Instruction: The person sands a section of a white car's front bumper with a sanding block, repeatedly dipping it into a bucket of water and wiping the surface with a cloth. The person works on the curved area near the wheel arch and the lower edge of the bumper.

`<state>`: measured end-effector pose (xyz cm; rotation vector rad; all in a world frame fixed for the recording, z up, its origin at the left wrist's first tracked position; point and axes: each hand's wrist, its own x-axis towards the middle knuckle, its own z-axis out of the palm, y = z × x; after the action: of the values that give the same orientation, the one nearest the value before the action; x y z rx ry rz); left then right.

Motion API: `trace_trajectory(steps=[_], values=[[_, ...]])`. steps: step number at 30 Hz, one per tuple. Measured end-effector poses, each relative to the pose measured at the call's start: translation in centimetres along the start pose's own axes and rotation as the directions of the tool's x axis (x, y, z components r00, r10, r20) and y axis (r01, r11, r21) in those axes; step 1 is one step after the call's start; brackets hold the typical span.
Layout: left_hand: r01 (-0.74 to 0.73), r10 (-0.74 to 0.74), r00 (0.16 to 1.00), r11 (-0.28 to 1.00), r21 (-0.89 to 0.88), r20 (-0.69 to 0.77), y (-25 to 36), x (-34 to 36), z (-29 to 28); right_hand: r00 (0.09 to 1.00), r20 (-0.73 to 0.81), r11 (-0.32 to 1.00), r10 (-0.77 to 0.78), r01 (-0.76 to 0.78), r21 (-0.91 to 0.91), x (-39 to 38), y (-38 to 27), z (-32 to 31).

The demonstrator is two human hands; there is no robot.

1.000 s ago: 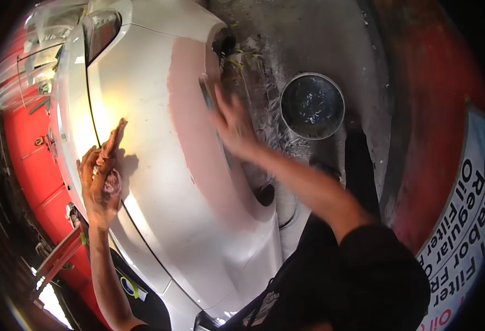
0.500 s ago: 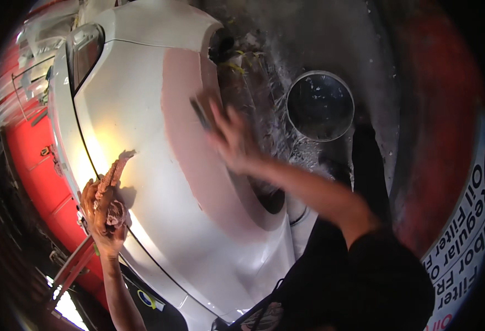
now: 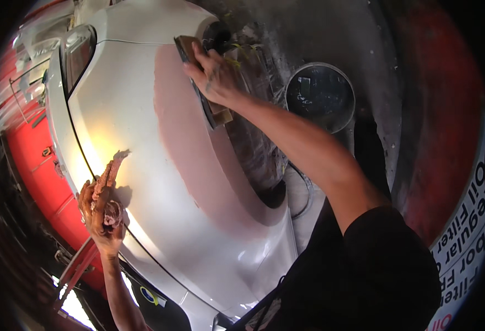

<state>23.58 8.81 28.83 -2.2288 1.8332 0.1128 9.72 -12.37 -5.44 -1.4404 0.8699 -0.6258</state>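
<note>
The right hand [image 3: 213,77], from here, is wrapped round a long block [image 3: 215,114] against the pink patch [image 3: 184,146] on the pale car [image 3: 129,94]; the left hand [image 3: 100,223] clutches a crumpled pinkish wad [image 3: 113,213].

Warm glare cast on curved silver-white car panel [image 3: 134,138]; shadow thrown beside bare left hand [image 3: 100,218]. Dark grey floor [image 3: 330,33] dimly lit. Edges bowed and blurred, corners blacked out.

slvr-wht car panel [image 3: 126,94], dull pink patch [image 3: 184,154], brn block [image 3: 221,116]; blk sleeve [image 3: 388,254]
</note>
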Motion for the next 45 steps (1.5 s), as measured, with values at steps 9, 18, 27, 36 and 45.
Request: trace_trajectory(steps=[9, 18, 27, 36, 45], values=[[0.02, -0.022, 0.999, 0.999, 0.037, 0.041, 0.0, 0.0, -0.7, 1.0, 0.001, 0.996, 0.03, -0.029, -0.085, 1.2, 0.0, 0.7], [0.032, -0.032, 0.999, 0.999, -0.005, 0.032, -0.1, 0.0, -0.5, 0.996, 0.09, 1.0, -0.023, 0.022, 0.017, 0.8, -1.2, -1.1], [0.015, -0.017, 0.999, 0.998, 0.056, 0.039, -0.3, -1.4, -0.7, 0.994, 0.083, 0.995, -0.076, 0.07, 0.07, -6.9, 0.1, 0.1], [0.008, -0.008, 0.999, 1.0, 0.009, 0.037, 0.1, -0.7, -0.6, 0.985, 0.057, 0.973, 0.162, -0.17, 0.157, -5.4, -0.3, 0.2], [0.016, -0.018, 0.998, 0.999, 0.038, 0.059, 0.5, 0.0, -0.7, 0.954, 0.178, 0.957, 0.24, -0.263, 0.123, -3.9, -0.5, -1.3]])
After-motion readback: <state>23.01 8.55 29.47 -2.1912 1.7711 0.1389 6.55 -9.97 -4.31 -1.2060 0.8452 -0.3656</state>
